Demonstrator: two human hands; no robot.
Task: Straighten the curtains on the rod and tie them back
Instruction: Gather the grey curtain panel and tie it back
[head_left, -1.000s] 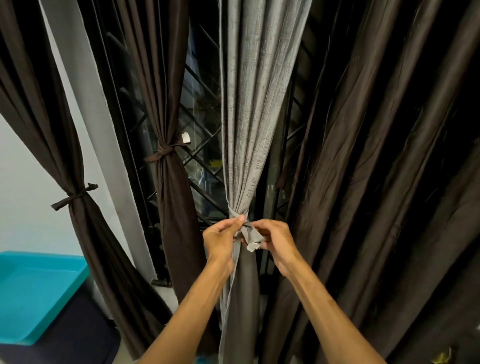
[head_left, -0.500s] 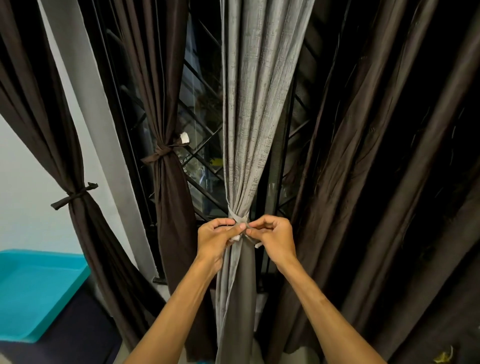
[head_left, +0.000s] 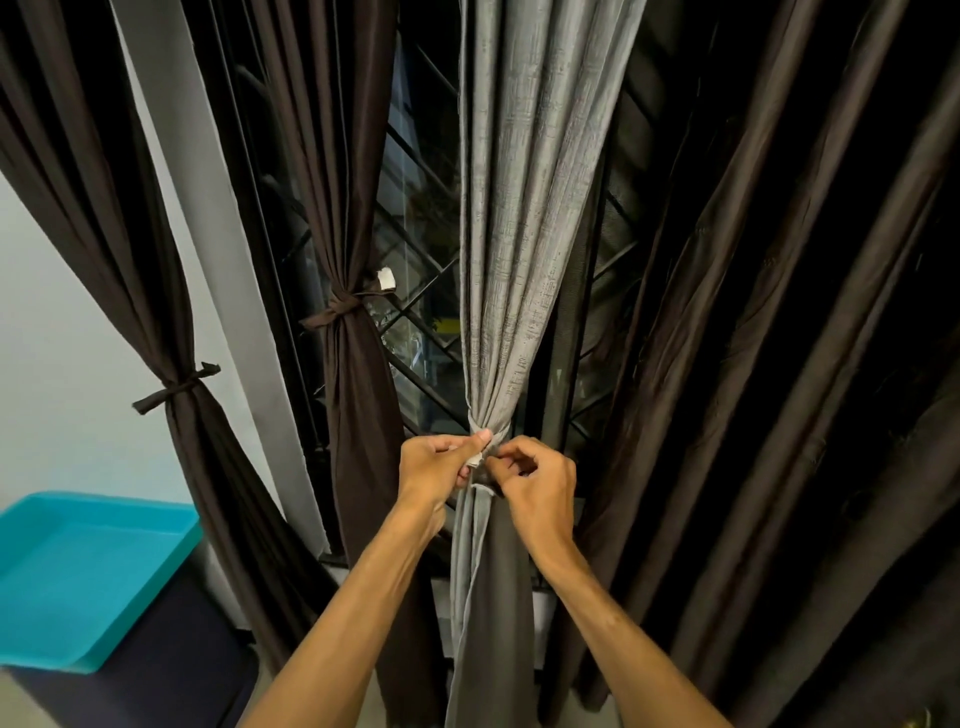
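Note:
A grey curtain (head_left: 524, 208) hangs in the middle, gathered into a tight bunch at waist height by a grey tie-back strip (head_left: 475, 458). My left hand (head_left: 441, 467) pinches the strip's pale end between thumb and forefinger against the bunch. My right hand (head_left: 535, 483) is right beside it, fingers curled and pinching the strip on the other side of the knot. The knot itself is mostly hidden between my fingers. Two dark brown curtains, one at the far left (head_left: 104, 234) and one at the window (head_left: 332, 182), are each tied with a brown strip.
A wide dark brown curtain (head_left: 779, 338) hangs loose on the right. Behind the curtains is a window with a black metal grille (head_left: 421, 322). A turquoise tray (head_left: 78, 571) lies on a dark surface at lower left, below a white wall.
My hands have drawn closer together at the grey curtain's knot, and the loose strip end seen below my fingers a second ago is now tucked between them.

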